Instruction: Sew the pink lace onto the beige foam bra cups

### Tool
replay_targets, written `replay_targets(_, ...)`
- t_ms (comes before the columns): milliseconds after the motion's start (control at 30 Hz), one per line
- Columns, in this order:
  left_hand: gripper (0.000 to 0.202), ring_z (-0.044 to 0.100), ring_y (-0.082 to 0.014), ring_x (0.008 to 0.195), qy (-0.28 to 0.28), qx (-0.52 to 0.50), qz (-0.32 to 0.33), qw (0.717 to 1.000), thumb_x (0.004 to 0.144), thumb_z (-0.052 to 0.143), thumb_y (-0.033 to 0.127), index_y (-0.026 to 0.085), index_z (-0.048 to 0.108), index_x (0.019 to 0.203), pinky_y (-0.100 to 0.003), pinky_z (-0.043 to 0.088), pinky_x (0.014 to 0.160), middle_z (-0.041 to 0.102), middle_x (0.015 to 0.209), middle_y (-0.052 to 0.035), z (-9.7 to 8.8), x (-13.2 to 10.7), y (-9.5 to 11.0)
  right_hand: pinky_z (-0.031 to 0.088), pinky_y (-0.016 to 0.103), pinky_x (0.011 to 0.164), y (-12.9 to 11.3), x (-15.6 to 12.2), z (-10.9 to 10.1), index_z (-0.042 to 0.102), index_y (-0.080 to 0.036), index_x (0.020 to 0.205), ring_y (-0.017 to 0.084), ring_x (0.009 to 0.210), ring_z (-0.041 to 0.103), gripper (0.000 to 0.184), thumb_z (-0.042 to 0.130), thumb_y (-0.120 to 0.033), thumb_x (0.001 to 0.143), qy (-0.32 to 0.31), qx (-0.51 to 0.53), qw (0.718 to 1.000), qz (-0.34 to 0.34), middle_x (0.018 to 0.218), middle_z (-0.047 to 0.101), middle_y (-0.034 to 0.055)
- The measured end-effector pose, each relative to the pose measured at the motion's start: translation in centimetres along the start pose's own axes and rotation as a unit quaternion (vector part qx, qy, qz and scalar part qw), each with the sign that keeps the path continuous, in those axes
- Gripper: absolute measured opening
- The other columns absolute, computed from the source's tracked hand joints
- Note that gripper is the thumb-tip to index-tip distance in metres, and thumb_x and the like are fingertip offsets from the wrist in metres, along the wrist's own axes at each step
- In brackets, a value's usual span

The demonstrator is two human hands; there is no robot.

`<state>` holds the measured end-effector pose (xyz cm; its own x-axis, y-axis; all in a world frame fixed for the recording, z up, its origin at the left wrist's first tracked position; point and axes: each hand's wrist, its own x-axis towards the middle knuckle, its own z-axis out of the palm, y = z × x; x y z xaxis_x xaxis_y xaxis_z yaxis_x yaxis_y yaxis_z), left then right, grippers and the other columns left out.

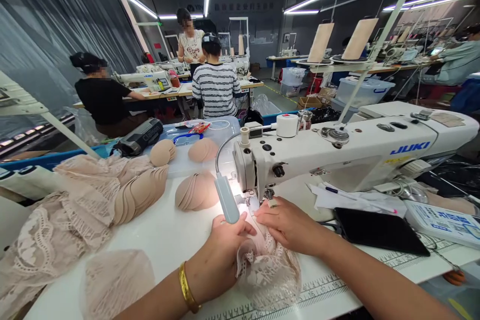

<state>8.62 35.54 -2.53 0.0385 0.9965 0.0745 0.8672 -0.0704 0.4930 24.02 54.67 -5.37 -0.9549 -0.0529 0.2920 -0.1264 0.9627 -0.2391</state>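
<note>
Left hand (219,255) clamps one beige openwork lace piece (268,272), right hand (288,225) flat on it, unclenched — two fanned stacks of smooth domed cups (197,191) beside.

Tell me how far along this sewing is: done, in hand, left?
Done: unclear; the lace pile at left may be sewn or waiting. In hand: left hand and right hand hold a lace piece at the needle of the sewing machine. Left, probably: stacks of foam cups lie loose on the table.
</note>
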Motion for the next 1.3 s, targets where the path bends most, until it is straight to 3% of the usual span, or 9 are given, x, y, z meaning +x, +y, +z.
replay_targets(367, 0.022, 0.065, -0.0292, 0.108, 0.046, 0.026, 0.003, 0.999, 0.08, 0.059, 0.007, 0.022, 0.074, 0.081, -0.049, 0.045, 0.096, 0.067, 0.117, -0.008, 1.5, 0.4, 0.1, 0.04, 0.033, 0.071, -0.1, -0.1, -0.1, 0.068, -0.024, 0.098, 0.022, 0.078, 0.053, 0.028, 0.051, -0.002, 0.093, 0.005, 0.004, 0.999, 0.036, 0.09, 0.071, 0.004)
replay_targets(567, 0.021, 0.065, -0.0273, 0.106, 0.049, 0.004, -0.007, 0.999, 0.078, 0.06, 0.008, 0.023, 0.074, 0.083, -0.045, 0.046, 0.093, 0.069, 0.116, -0.0072, 1.0, 0.4, 0.7, 0.04, 0.034, 0.073, -0.1, -0.1, -0.1, 0.068, -0.024, 0.094, 0.023, 0.082, 0.053, 0.027, 0.05, -0.002, 0.093, 0.005, 0.014, 0.999, 0.032, 0.088, 0.07, 0.0041)
replay_targets(867, 0.022, 0.065, -0.0275, 0.109, 0.036, -0.022, -0.027, 0.999, 0.079, 0.058, 0.007, 0.023, 0.073, 0.082, -0.047, 0.045, 0.097, 0.069, 0.117, -0.0056, 1.1, 0.5, 0.6, 0.042, 0.034, 0.075, 0.1, -0.1, -0.1, 0.067, -0.024, 0.093, 0.024, 0.087, 0.055, 0.027, 0.052, -0.002, 0.089, -0.001, 0.017, 0.999, 0.039, 0.086, 0.069, 0.0042)
replay_targets(1100, 0.023, 0.067, -0.023, 0.098, 0.032, -0.029, -0.015, 0.999, 0.076, 0.06, 0.005, 0.023, 0.073, 0.081, -0.043, 0.049, 0.094, 0.067, 0.117, -0.0042, 0.5, 0.6, 0.2, 0.042, 0.035, 0.075, 0.1, 0.0, -0.1, 0.068, -0.023, 0.093, 0.024, 0.086, 0.053, 0.026, 0.051, -0.003, 0.089, 0.004, 0.016, 0.999, 0.043, 0.086, 0.069, 0.0051)
replay_targets(1300, 0.028, 0.066, -0.0247, 0.113, 0.003, -0.018, 0.014, 1.0, 0.076, 0.059, 0.003, 0.023, 0.073, 0.088, -0.035, 0.053, 0.093, 0.065, 0.121, -0.0042, -0.5, 0.9, -0.8, 0.042, 0.034, 0.076, 0.1, -0.1, -0.1, 0.068, -0.023, 0.095, 0.025, 0.09, 0.053, 0.026, 0.054, -0.003, 0.089, 0.003, 0.012, 0.998, 0.054, 0.09, 0.069, 0.0059)
